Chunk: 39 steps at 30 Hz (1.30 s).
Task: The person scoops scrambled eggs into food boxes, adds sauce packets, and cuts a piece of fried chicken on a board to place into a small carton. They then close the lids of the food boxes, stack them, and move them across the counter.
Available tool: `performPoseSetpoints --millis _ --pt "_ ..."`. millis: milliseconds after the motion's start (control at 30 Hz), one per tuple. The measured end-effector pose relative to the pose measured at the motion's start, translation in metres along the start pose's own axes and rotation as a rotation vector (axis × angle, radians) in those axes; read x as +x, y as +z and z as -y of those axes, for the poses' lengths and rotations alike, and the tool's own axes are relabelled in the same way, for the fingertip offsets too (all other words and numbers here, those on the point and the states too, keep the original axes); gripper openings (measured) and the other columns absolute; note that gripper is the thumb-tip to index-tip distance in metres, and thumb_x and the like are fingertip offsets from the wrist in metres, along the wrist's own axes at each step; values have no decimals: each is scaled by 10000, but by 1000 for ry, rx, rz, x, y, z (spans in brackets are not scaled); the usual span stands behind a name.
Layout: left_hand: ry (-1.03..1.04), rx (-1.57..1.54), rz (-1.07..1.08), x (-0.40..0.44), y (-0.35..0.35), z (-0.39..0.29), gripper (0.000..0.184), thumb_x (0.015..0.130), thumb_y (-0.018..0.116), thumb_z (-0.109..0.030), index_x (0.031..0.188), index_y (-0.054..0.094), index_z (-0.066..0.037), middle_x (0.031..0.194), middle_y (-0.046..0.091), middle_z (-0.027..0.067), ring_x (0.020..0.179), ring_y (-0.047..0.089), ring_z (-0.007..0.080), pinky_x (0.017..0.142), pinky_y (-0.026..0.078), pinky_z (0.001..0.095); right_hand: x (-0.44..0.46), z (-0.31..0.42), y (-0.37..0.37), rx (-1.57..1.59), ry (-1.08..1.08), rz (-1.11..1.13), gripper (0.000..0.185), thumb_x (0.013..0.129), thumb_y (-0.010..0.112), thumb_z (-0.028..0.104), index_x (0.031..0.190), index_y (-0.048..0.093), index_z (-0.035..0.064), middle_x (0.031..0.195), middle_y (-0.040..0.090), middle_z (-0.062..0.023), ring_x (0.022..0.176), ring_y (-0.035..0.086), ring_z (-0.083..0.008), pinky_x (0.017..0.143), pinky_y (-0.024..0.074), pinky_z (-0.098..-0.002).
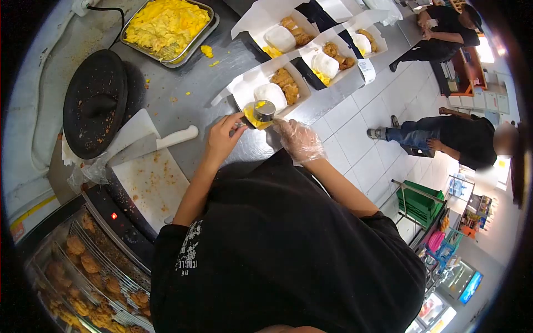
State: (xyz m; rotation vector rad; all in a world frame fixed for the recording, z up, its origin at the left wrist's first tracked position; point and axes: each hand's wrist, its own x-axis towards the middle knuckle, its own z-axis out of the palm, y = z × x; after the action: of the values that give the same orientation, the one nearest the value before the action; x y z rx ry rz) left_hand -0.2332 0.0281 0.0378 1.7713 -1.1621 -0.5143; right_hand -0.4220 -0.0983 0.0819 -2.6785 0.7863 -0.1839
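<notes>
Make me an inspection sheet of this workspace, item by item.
Surface: metal counter, yellow scraps beside the egg tray.
Job's things: four open food boxes visible, with white mounds, browned pieces and yellow food; a metal cup over the nearest.
Clutter: knife, stained white board, crumb-specked black lid.
Hands: left hand bare, right hand in clear plastic, both by the nearest box; which holds the cup is unclear.
Cables: black cord running down behind the lid; far end hidden.
Surroundings: two people on the tiled floor; heated-looking display case at lower left.
</notes>
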Motion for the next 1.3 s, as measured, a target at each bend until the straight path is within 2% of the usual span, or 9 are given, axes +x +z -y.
performPoseSetpoints --millis 433,533,667,733,867,967,1067,1200,1300 --pt "-171 -45 -276 -3 -20 12 266 714 779 -109 884 594 -24 758 625 62 617 563 109 585 483 237 14 -11 -20 211 -128 -116 374 777 582 63 1132 540 172 806 612 -97 699 605 -310 607 496 -428" --pt "-221 -62 -334 -10 -33 15 250 724 769 -95 885 591 -24 767 622 60 616 553 100 588 479 237 54 14 -46 284 -278 -463 372 770 589 48 1122 545 161 837 624 -105 720 602 -312 610 482 -448" --pt "-236 -119 -384 -12 -35 14 214 752 741 -81 892 590 -23 772 620 55 635 555 94 595 476 236 143 77 -99 149 -449 -350 209 840 522 120 1041 580 124 780 614 -131 685 596 -327 592 455 -484" --pt "-219 -147 -394 -13 -32 10 199 764 729 -78 894 589 -21 781 622 53 650 559 94 600 474 237 193 97 -91 36 -492 -189 235 888 464 158 1091 580 133 861 622 -158 859 592 -342 731 463 -444" --pt "-205 -148 -427 -23 -34 -4 185 782 704 -73 915 584 -23 806 615 49 677 564 104 621 474 239 278 129 -54 -220 -404 169 311 821 534 284 1061 634 113 822 655 -164 873 642 -329 735 510 -441" --pt "-121 -219 -500 -35 -44 -18 250 783 682 -55 992 550 -19 961 577 84 822 560 143 700 468 264 250 155 -77 -115 -508 131 423 805 570 380 1126 608 108 983 638 -181 957 618 -326 813 489 -429" --pt "96 -204 -699 -41 -52 -50 525 750 690 -60 1184 403 3 1172 442 140 1042 480 220 867 410 332 189 175 -91 489 -623 -148 528 842 549 446 1275 508 147 1363 408 -218 1232 424 -367 1033 335 -429" --pt "133 -19 -872 -29 -52 -83 818 714 711 -74 1319 169 28 1266 333 167 1166 388 267 1002 297 382 134 186 -59 618 -583 -438 511 854 568 313 1298 444 92 1322 437 -232 1227 416 -389 1027 336 -425" --pt "250 15 -865 -14 -45 -91 747 742 682 -55 1311 201 2 1287 323 165 1172 396 271 1021 296 383 121 170 -67 951 -342 -189 471 860 550 260 1277 441 71 1296 453 -230 1219 415 -401 1016 342 -431"
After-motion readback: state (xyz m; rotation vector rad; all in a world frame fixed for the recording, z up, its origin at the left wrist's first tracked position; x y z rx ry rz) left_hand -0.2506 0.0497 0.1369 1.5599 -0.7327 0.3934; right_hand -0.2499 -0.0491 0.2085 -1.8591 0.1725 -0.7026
